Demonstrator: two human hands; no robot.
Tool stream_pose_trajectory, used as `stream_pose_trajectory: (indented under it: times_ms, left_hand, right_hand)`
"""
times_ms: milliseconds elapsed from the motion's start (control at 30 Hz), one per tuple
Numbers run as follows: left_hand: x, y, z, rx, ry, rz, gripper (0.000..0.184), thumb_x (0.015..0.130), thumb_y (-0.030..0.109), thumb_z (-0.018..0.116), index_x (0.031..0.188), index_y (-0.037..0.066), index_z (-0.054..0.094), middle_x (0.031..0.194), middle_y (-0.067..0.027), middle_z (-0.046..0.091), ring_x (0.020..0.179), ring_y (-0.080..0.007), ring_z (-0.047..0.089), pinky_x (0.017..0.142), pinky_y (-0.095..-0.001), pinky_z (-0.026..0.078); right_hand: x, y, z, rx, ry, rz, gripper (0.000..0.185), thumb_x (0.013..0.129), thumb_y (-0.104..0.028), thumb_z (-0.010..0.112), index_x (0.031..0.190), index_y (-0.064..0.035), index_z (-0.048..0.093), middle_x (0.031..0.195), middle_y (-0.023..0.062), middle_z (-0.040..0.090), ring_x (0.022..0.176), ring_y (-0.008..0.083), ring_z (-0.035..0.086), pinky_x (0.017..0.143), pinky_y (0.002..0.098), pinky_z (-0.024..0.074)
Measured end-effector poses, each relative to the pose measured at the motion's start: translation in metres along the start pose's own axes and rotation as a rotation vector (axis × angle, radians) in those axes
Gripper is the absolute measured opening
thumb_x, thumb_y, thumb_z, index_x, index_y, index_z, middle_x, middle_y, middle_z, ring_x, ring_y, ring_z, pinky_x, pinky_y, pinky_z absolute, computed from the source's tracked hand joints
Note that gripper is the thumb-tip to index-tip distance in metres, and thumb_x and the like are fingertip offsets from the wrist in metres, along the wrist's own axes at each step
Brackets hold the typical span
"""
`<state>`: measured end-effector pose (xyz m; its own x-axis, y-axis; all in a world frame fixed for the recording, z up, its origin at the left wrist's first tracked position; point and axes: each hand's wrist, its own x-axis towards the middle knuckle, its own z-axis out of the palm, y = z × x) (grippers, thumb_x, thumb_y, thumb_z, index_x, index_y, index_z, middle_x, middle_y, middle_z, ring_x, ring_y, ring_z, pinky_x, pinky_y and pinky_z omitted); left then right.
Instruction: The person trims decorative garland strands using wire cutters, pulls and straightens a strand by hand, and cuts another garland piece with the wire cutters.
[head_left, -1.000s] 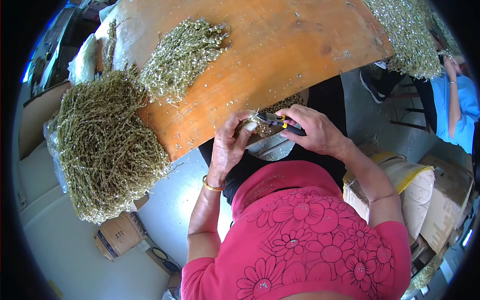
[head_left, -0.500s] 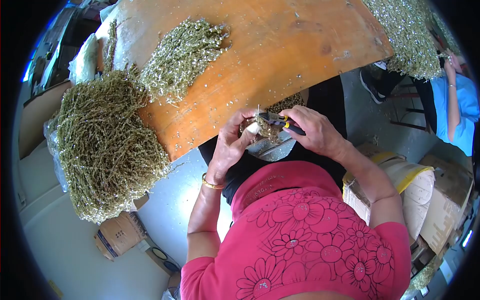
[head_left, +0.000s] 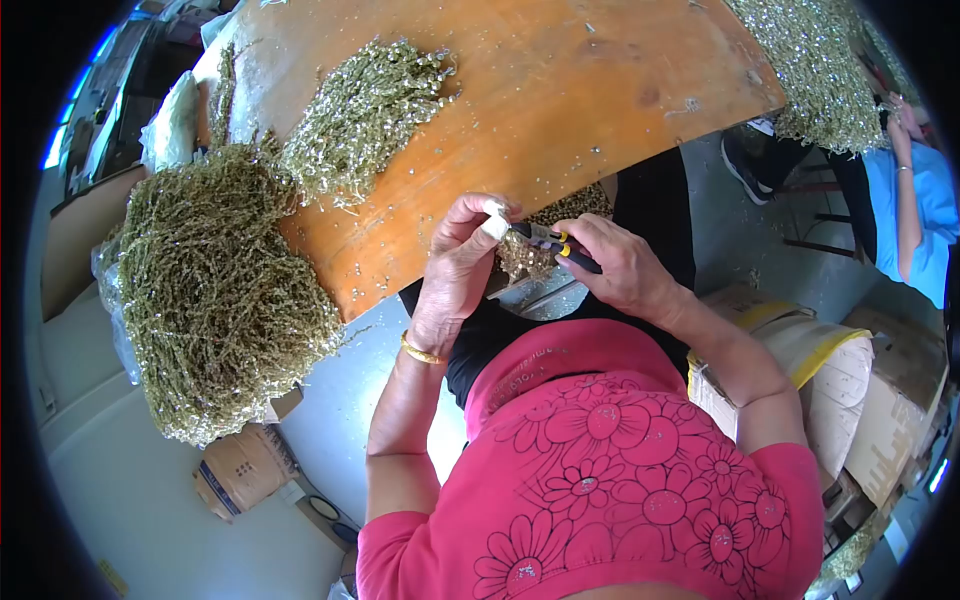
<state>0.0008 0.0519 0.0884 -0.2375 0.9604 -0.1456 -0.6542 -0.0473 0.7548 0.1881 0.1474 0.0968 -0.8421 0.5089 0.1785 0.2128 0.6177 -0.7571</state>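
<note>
My right hand (head_left: 622, 262) is closed round the black and yellow handles of pliers (head_left: 545, 238), whose jaws point left toward my other hand. My left hand (head_left: 462, 258) is pinched, with white wrapping (head_left: 495, 222) on its fingertips; what lies between the fingers is too small to make out. Just below the plier jaws hangs a small glittery gold bunch (head_left: 522, 262). Both hands are over my lap at the front edge of the orange wooden table (head_left: 500, 130). A container of gold bits (head_left: 575, 206) sits behind the pliers.
Large glittery bundles lie at the left (head_left: 225, 290), on the table (head_left: 370, 120) and at the upper right (head_left: 815, 75). A co-worker in a blue top (head_left: 925, 215) is at the far right. Cardboard boxes stand lower left (head_left: 245, 470) and right (head_left: 890, 400).
My left hand has moved up and slightly left, its fingertips now above the plier jaws. The upright thin piece seen earlier at the jaws no longer shows. My right hand has shifted slightly left.
</note>
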Motion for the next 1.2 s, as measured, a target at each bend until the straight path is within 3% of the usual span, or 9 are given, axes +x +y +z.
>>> stream_pose_trajectory:
  times_ms: [233, 433, 533, 633, 667, 767, 800, 1000, 1200]
  left_hand:
    - [-0.001, -0.020, 0.007, 0.053, 0.070, 0.305, 0.012, 0.086, 0.012, 0.061, 0.097, 0.011, 0.057, 0.106, -0.0040, 0.055, 0.108, -0.0192, 0.050, 0.094, -0.0367, 0.038]
    - [-0.002, -0.025, 0.004, 0.189, 0.016, 0.535, 0.016, 0.086, 0.012, 0.062, 0.100, 0.010, 0.056, 0.106, -0.0080, 0.053, 0.110, -0.0220, 0.048, 0.099, -0.0406, 0.034]
    - [-0.004, -0.021, -0.002, 0.335, 0.013, 0.590, 0.017, 0.086, 0.013, 0.062, 0.102, 0.009, 0.056, 0.107, -0.0098, 0.056, 0.109, -0.0231, 0.050, 0.098, -0.0399, 0.037]
    - [-0.011, 0.001, -0.007, 0.276, -0.060, 0.344, 0.020, 0.086, 0.015, 0.062, 0.103, 0.006, 0.056, 0.109, -0.0115, 0.058, 0.107, -0.0244, 0.053, 0.095, -0.0392, 0.041]
    - [-0.010, 0.007, -0.007, 0.181, -0.071, 0.258, 0.022, 0.086, 0.010, 0.061, 0.107, 0.002, 0.056, 0.109, -0.0104, 0.059, 0.104, -0.0218, 0.056, 0.092, -0.0352, 0.044]
    - [-0.009, 0.023, -0.015, 0.384, -0.083, 0.141, 0.025, 0.086, 0.003, 0.059, 0.111, 0.001, 0.057, 0.108, -0.0080, 0.060, 0.103, -0.0174, 0.056, 0.092, -0.0315, 0.044]
    - [-0.010, 0.029, -0.012, 0.417, -0.121, 0.161, 0.029, 0.084, -0.003, 0.059, 0.113, 0.001, 0.057, 0.107, -0.0061, 0.060, 0.101, -0.0148, 0.056, 0.092, -0.0287, 0.044]
    - [-0.005, 0.035, -0.011, 0.554, -0.134, 0.204, 0.028, 0.080, -0.004, 0.064, 0.107, 0.001, 0.058, 0.104, -0.0054, 0.060, 0.099, -0.0146, 0.057, 0.089, -0.0291, 0.045]
    - [-0.006, 0.036, 0.003, 0.302, -0.068, 0.006, 0.023, 0.082, -0.002, 0.063, 0.105, 0.001, 0.057, 0.099, -0.0063, 0.061, 0.093, -0.0144, 0.059, 0.085, -0.0283, 0.047]
  right_hand:
    - [0.001, -0.017, 0.006, 0.167, 0.036, 0.152, 0.029, 0.082, -0.013, 0.061, 0.108, -0.0013, 0.051, 0.093, 0.0155, 0.057, 0.082, 0.0302, 0.060, 0.071, 0.0371, 0.0500]
    - [0.002, -0.022, 0.017, 0.291, 0.106, 0.132, 0.029, 0.083, -0.012, 0.061, 0.108, 0.0008, 0.052, 0.095, 0.0165, 0.058, 0.081, 0.0297, 0.061, 0.071, 0.0355, 0.0496]
    - [0.002, -0.019, 0.019, 0.287, 0.097, 0.089, 0.029, 0.083, -0.013, 0.061, 0.107, 0.0011, 0.052, 0.097, 0.0171, 0.058, 0.082, 0.0300, 0.061, 0.072, 0.0359, 0.0496]
    - [0.008, -0.017, 0.008, 0.204, 0.073, 0.020, 0.030, 0.082, -0.013, 0.062, 0.107, 0.0008, 0.052, 0.098, 0.0167, 0.059, 0.081, 0.0297, 0.062, 0.071, 0.0361, 0.0500]
    - [0.008, -0.018, 0.007, 0.178, 0.068, 0.021, 0.030, 0.082, -0.013, 0.062, 0.107, 0.0005, 0.052, 0.097, 0.0163, 0.059, 0.080, 0.0292, 0.062, 0.071, 0.0360, 0.0502]
    - [0.013, -0.017, 0.002, 0.111, 0.067, 0.012, 0.031, 0.081, -0.012, 0.063, 0.107, -0.0007, 0.053, 0.095, 0.0149, 0.059, 0.078, 0.0274, 0.062, 0.070, 0.0356, 0.0507]
    - [0.013, -0.018, 0.000, 0.099, 0.068, 0.009, 0.031, 0.080, -0.011, 0.064, 0.107, -0.0012, 0.053, 0.095, 0.0144, 0.059, 0.077, 0.0267, 0.062, 0.070, 0.0353, 0.0508]
    - [0.012, -0.014, 0.000, 0.051, 0.092, -0.004, 0.034, 0.077, -0.009, 0.065, 0.108, -0.0030, 0.053, 0.095, 0.0124, 0.059, 0.075, 0.0244, 0.062, 0.069, 0.0348, 0.0509]
    - [0.014, -0.010, -0.002, 0.059, 0.091, -0.033, 0.036, 0.077, -0.010, 0.066, 0.110, -0.0036, 0.053, 0.095, 0.0119, 0.059, 0.077, 0.0234, 0.062, 0.071, 0.0348, 0.0505]
